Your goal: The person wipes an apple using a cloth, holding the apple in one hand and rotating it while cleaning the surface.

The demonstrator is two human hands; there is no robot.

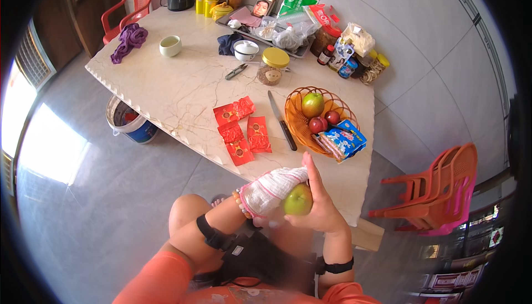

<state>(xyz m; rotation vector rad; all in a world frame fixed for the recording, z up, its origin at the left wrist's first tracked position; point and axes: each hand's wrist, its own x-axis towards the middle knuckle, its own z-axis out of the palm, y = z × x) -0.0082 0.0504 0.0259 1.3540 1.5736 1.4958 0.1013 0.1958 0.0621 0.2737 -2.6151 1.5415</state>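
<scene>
A green apple with a faint red blush is in my right hand, held over my lap by the table's near edge. The thumb lies below the fruit and the fingers reach up along its right side. My left hand is wrapped in a white cloth with pink edging, which it holds against the apple's upper left side. Its fingers are hidden under the cloth. Just beyond both hands, a wicker basket holds another green apple, two red fruits and blue snack packets.
A knife with a black handle lies beside the basket, near red foil packets. Behind are a gold-lidded jar, thread snips and a lidded cup. Stacked chairs stand right; a bucket stands left.
</scene>
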